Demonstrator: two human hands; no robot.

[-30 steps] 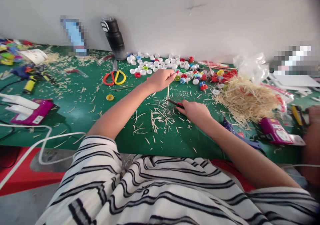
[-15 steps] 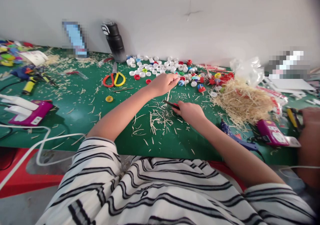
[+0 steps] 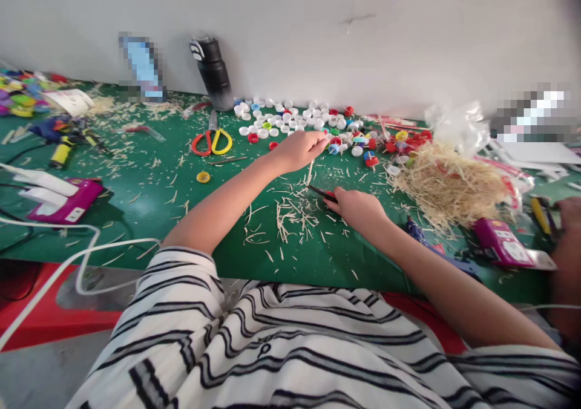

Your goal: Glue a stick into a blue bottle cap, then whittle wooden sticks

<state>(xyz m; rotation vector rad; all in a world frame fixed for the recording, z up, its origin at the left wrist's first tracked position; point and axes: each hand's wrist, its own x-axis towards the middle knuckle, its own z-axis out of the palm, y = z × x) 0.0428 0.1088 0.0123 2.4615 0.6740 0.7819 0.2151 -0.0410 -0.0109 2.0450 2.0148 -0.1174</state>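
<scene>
My left hand (image 3: 302, 150) is closed on a thin pale wooden stick (image 3: 310, 170) that points down to the table. My right hand (image 3: 362, 208) is wrapped round the handle of a knife (image 3: 321, 192), whose dark blade reaches left to the stick's lower end. Pale shavings (image 3: 290, 221) lie scattered on the green tabletop below the two hands. Just beyond my left hand are many white bottle caps (image 3: 297, 120), with some red and blue ones among them. The far end of the stick is hidden by my fingers.
Scissors (image 3: 212, 140), a yellow cap (image 3: 203, 177) and a black bottle (image 3: 213, 73) stand or lie left. A straw-like heap (image 3: 449, 185), a blue glue gun (image 3: 436, 248) and a purple box (image 3: 499, 242) are right. Another person's hand (image 3: 569, 218) is at the right edge.
The whole view has shifted slightly, so things appear a little further right. My right hand and the knife have moved slightly right and down relative to my left hand, which still holds the stick.
</scene>
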